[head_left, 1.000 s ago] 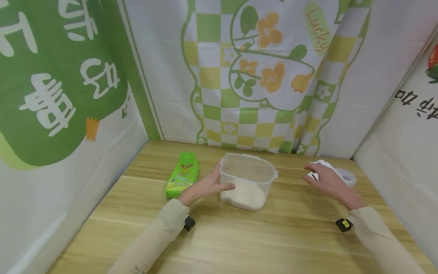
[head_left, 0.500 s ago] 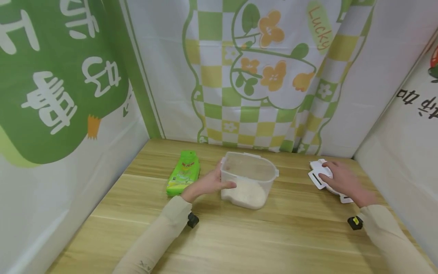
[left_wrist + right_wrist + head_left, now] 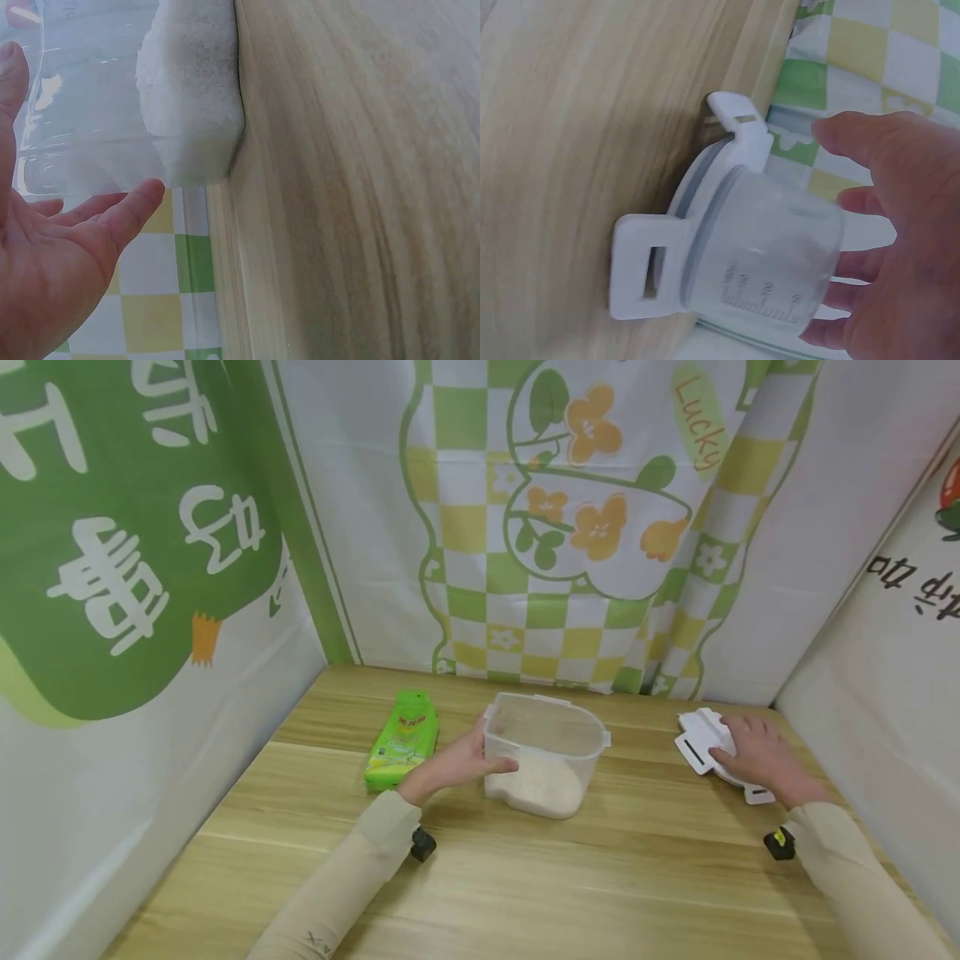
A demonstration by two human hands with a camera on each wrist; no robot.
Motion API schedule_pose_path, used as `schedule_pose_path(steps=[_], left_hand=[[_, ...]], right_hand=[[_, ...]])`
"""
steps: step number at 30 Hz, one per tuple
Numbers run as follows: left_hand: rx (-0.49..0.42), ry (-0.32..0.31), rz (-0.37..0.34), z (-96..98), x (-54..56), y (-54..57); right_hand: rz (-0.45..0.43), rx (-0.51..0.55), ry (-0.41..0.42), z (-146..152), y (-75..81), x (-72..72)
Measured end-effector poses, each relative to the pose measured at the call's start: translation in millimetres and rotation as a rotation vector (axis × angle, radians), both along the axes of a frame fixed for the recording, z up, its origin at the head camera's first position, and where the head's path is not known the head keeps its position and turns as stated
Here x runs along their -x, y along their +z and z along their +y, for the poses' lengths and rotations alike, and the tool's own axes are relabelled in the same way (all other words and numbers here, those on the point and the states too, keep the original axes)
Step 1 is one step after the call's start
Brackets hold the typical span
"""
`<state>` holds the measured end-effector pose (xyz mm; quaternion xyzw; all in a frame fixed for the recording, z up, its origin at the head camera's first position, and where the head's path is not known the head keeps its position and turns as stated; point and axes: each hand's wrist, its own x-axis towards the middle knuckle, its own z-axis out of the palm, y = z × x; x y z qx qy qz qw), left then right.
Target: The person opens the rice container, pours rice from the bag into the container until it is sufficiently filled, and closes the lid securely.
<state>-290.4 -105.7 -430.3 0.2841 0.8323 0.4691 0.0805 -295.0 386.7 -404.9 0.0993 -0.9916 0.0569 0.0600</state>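
Note:
A clear plastic container (image 3: 551,760) stands upright on the table, partly filled with white grains that look like rice (image 3: 199,82). My left hand (image 3: 461,764) holds it at the left end, thumb over the front wall and fingers against the end wall. At the right, a white lid (image 3: 696,752) with slotted side flaps lies on the tabletop. On the lid stands a clear measuring cup (image 3: 769,247) with printed marks. My right hand (image 3: 761,760) is over the cup with fingers spread loosely around its top; the thumb stands off from it in the right wrist view.
A green and yellow packet (image 3: 405,739) lies left of the container, close to my left forearm. The wooden table (image 3: 570,885) ends at a checked curtain (image 3: 525,618) behind, with printed sheets on both sides.
My right hand has moved right and come over the lid and cup, uncovering the lid's left flap. The left hand and the container have stayed in place.

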Motion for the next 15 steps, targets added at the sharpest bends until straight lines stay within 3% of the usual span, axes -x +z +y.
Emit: schedule_pose_path(steps=[10,15], left_hand=[[-0.002,-0.024,0.037,4.4,0.6,-2.2],[-0.023,-0.034,0.052,8.9,0.7,-1.2]], right_hand=[[-0.033,0.05,0.001,15.0,-7.6,5.3],[-0.057,0.055,-0.037,16.2,-9.8,6.4]])
